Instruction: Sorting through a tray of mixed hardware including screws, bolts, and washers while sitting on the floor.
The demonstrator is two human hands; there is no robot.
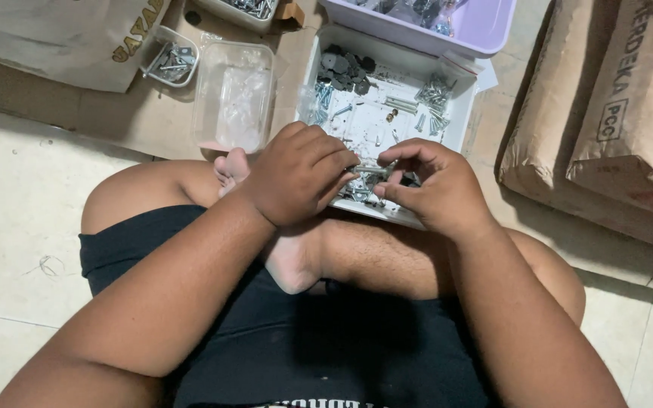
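Tile floor [17,196], pale and glossy, lies under you where you sit cross-legged, with flattened brown cardboard [153,121] spread ahead of your knees. Heavy paper sacks [614,113] lie stacked at your right, and a lilac plastic tub [485,30] sits at the top edge. Between tub and knees rests a white tray [459,113] scattered with bolts, nuts and dark washers. Left of the tray stands a clear lidded container [233,94], with a smaller clear box of screws [169,60] beyond it.

Your left hand [300,177] is curled nearly closed, fingers folded in, pinching one end of a small metal bolt [372,171]. Your right hand [432,185] is also narrowed, thumb and fingertips drawn together on the other end of that same bolt. The bolt sits level between both hands, just over the near edge of the white tray. Whether a nut is on it, you cannot tell from this angle.
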